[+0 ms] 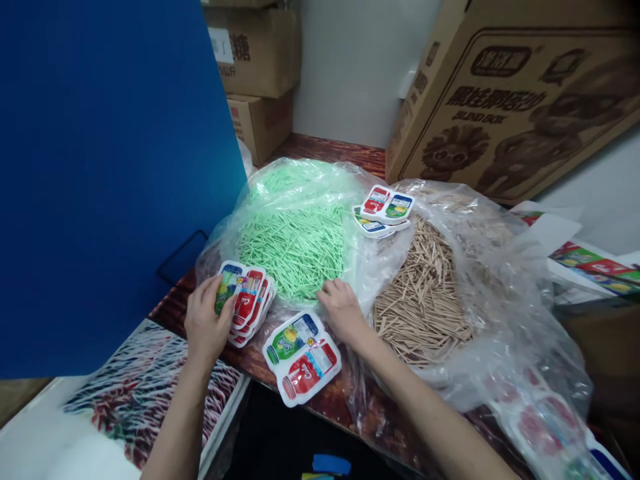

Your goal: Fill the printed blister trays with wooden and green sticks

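My left hand (207, 317) is closed on the edge of a bottle-shaped candy pack (233, 287), green and red with a clear window, on top of a small stack of like packs. Thumb and fingers grip it from the left side. My right hand (341, 308) has its fingers curled at the near edge of a heap of pale green sticks (295, 247) in a clear plastic bag. Whatever lies between those fingertips is hidden. Between my hands, a single twin-bottle pack (302, 359) lies tilted at the table's front edge.
Brown sticks (423, 307) fill another clear bag (505, 280) at right. Several more packs (386, 205) rest between the bags. A blue panel (115, 187) blocks the left side. A large carton (500, 100) stands behind, and smaller cartons (260, 53) are stacked at the back.
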